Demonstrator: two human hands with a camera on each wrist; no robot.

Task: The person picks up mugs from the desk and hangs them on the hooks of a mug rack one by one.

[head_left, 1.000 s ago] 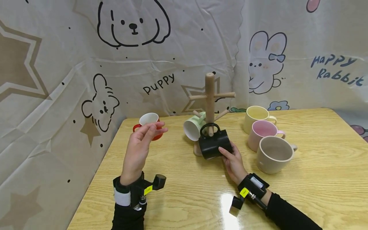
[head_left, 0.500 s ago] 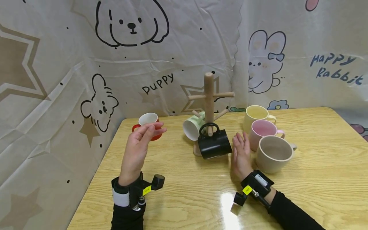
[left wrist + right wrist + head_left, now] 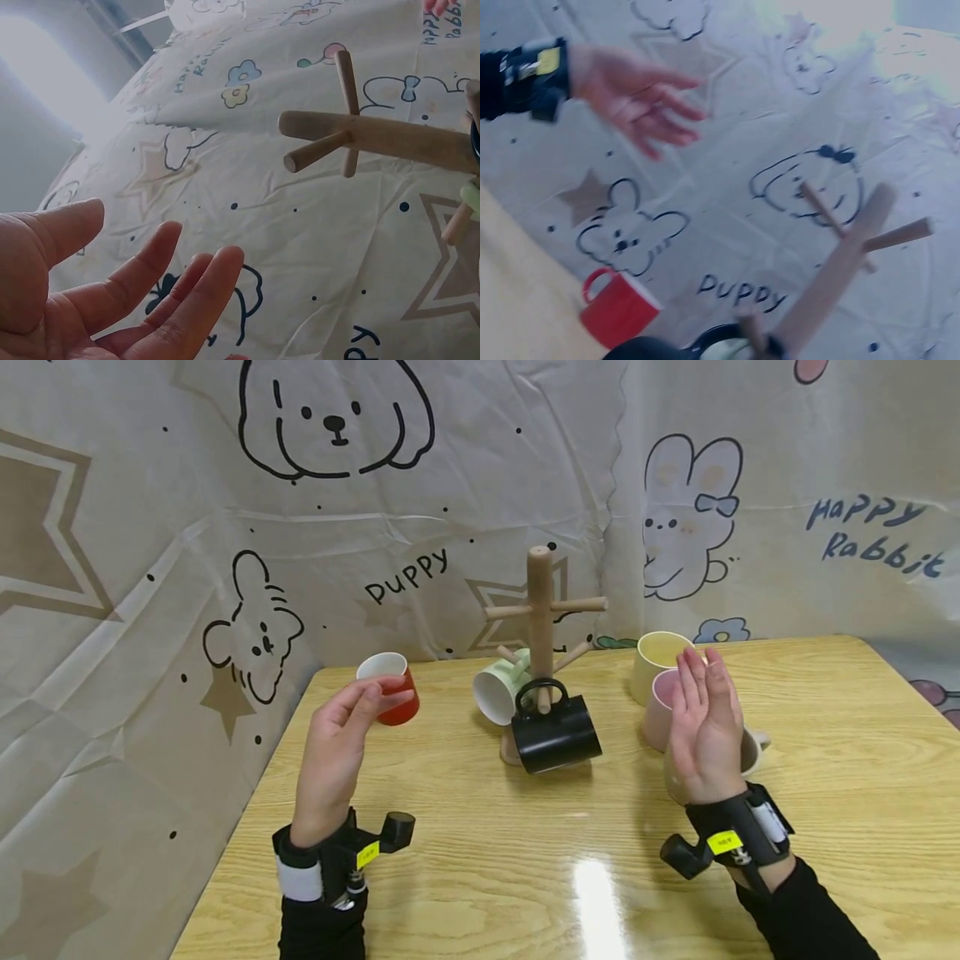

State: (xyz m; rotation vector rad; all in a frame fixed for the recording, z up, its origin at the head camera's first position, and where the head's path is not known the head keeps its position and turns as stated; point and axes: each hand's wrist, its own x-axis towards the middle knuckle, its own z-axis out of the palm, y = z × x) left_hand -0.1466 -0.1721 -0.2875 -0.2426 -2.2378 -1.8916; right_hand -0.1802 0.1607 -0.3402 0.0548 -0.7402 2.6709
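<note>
A wooden mug tree stands at the back middle of the table. From its low front peg hangs a black mug by the handle, tilted on its side; behind it a light green mug hangs on another peg. My right hand is raised with straight fingers and holds nothing. It partly hides the pink mug and the beige mug. My left hand, loosely bent and holding nothing, is in the air in front of the red mug. In the left wrist view its fingers are spread.
A yellow mug stands upright at the back right, behind the pink one. Printed cloth hangs along the back and left edges of the wooden table. The upper pegs of the mug tree stick out sideways.
My right hand has let go of the black mug, which stays hanging on its peg, and has moved right and up in front of the mugs. The left hand has shifted slightly left.
</note>
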